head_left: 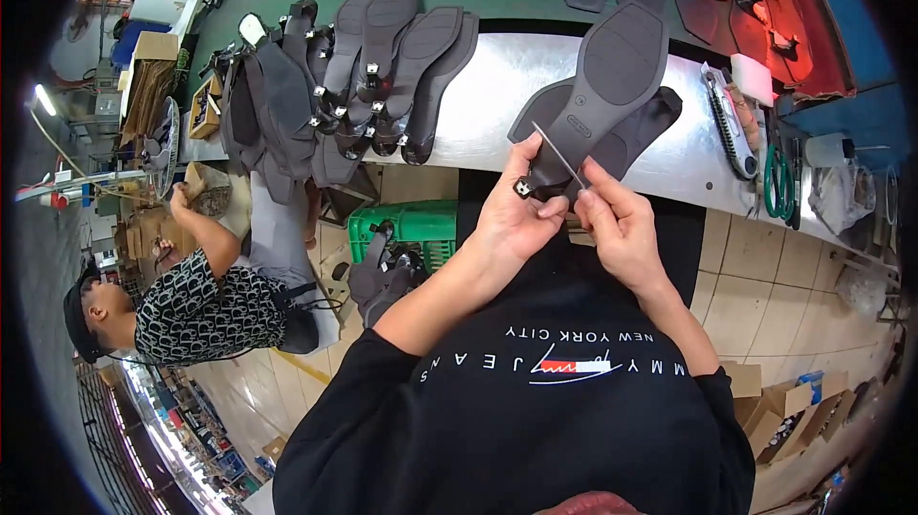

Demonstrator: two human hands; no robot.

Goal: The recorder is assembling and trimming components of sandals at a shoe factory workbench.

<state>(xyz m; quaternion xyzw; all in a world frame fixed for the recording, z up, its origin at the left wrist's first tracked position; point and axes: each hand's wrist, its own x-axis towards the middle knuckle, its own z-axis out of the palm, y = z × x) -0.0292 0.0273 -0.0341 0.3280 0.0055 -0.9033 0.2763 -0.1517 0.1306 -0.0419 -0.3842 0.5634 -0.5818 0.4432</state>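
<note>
Sandal [613, 70] underside-up; left hand [517, 214], right hand [623, 231] angled inward, grip clamped on its near end

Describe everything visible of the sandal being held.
The sandal shows its dark grey, rubbery-looking sole, with a squarish toe and outlined forefoot panel. It slants, toe toward the upper right, overlapping another sandal. The left hand appears to grip the heel end; the right hand holds a thin strip across it, contact unclear.

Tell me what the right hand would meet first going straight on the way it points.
Past the thin strip at its fingers, the right hand would probably meet the dark upturned sole first, though depth there is unclear.
</note>
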